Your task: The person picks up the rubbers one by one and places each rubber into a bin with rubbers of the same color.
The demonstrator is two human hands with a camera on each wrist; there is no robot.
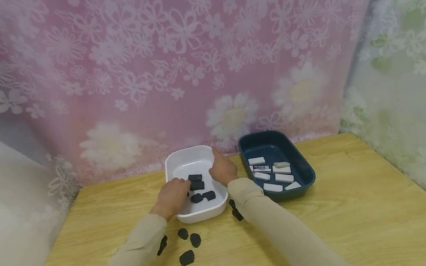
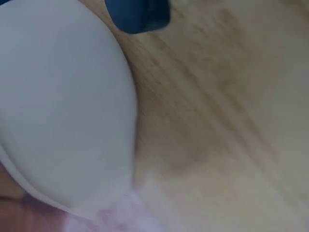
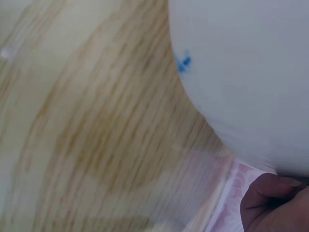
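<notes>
A white plastic tub stands on the table with several black stone-like pieces inside, some blocky and some rounded. My left hand holds its left side, fingers over the rim. On the opposite side, my right hand grips the right rim. The tub's outer wall fills much of the left wrist view, where only a bit of the left hand shows. Curled fingers of the right hand appear at the rim in the right wrist view. The left fingertips are partly hidden.
A dark blue tub to the right contains several white blocks and a printed wrapper. Loose black stones lie on the wooden table in front. A pink flowered curtain hangs behind.
</notes>
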